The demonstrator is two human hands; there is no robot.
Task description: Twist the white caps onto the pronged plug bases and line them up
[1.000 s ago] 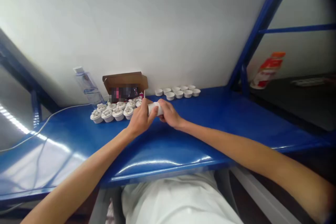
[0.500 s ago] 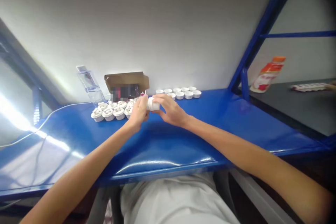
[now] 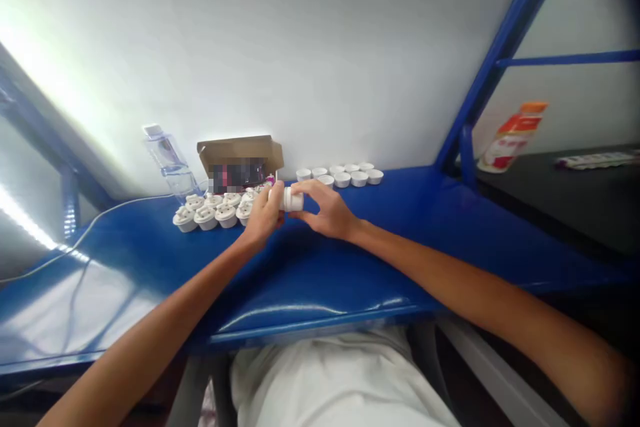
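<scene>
Above the blue tabletop, a small white round plastic fitting is held sideways between my two hands. My left hand is closed around its left end, and my fingers hide that part. On its right end, the thumb and fingertips of my right hand are pinched, with the knuckles arched. Close to my left hand stand rows of white round fittings with slotted tops. Behind my right hand are rows of plain white cups, open at the top.
An open cardboard box with dark contents stands behind the fittings. Left of it leans a clear plastic bottle. A white cable runs across the left side. An orange-capped bottle stands on the dark surface at right, beyond a blue frame post.
My right hand's fingers have arched a little more on the fitting, and more of its white side shows. My left hand has hardly moved. The picture's lighting has shifted.
</scene>
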